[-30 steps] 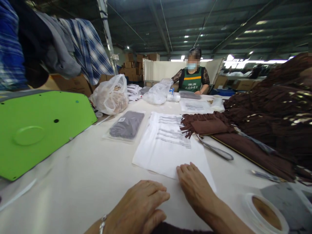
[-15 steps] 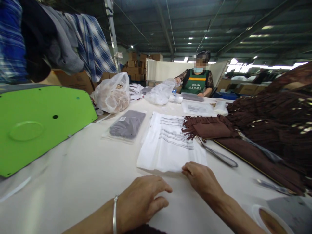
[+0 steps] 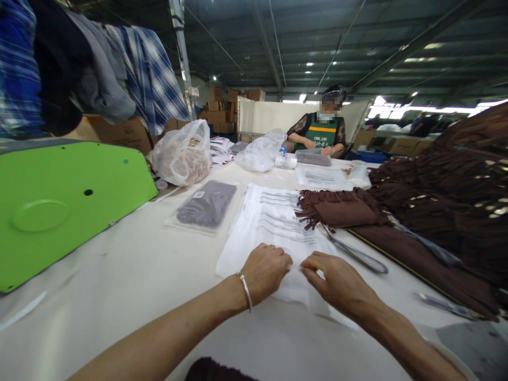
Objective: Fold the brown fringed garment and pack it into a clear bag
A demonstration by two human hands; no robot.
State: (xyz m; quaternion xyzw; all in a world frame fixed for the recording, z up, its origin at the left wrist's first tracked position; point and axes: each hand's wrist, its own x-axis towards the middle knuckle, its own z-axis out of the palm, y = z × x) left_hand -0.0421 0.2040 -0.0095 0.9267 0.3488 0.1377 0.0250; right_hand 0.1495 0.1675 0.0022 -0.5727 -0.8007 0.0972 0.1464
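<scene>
A stack of thin, whitish clear plastic bags [image 3: 246,235] printed with dark lines of text lies flat in front of me. My left hand [image 3: 266,272], with a silver bangle at its wrist, is closed in a pinch on the near part of the top bag. Close beside it, my right hand [image 3: 343,280] also pinches that bag between thumb and fingers. The bag's near edge hangs loosely below both hands. To the left lies a packed grey garment [image 3: 206,205] in a clear bag with a barcode label. A folded brown fringed piece [image 3: 341,206] overlaps the stack's right side.
Scissors or similar metal tool [image 3: 357,254] and a brown fringed heap [image 3: 440,211] lie right. A green board [image 3: 75,206] stands left, near a stuffed plastic bag [image 3: 184,153]. Across the table [image 3: 130,275], a masked co-worker [image 3: 323,132] handles a dark package.
My left hand has moved forward and right onto the bags and closed. The top bag's near edge has shifted toward me. The co-worker's hands have come down to the package.
</scene>
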